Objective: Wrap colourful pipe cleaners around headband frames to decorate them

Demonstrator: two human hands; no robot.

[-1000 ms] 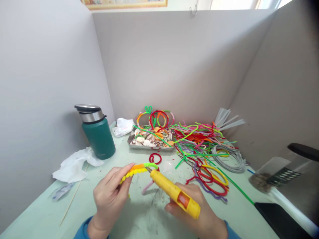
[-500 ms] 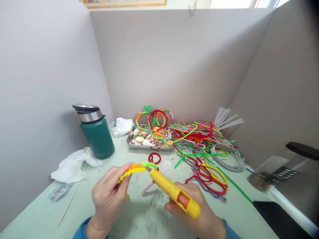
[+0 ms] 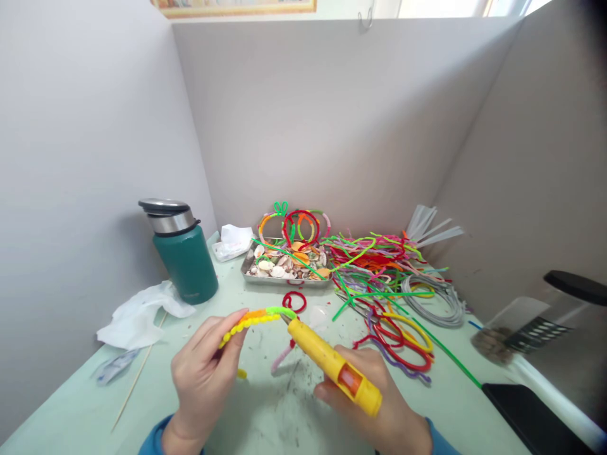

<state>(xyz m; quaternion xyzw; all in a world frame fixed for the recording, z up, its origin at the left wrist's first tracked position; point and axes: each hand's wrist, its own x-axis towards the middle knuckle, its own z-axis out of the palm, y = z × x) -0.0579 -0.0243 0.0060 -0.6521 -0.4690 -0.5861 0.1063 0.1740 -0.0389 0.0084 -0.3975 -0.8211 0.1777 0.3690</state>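
Table (image 3: 265, 404) bears illegibly lettered bottle (image 3: 186, 262) beyond glue gun (image 3: 322, 354).

I'm watching a pale green tabletop (image 3: 256, 411) that is carrying a teal bottle (image 3: 186, 265), crumpled tissue (image 3: 137, 320), a thin stick (image 3: 136, 379), a metal tray (image 3: 284, 282), a red coil (image 3: 305, 303) and tangled pipe cleaners (image 3: 365, 256).
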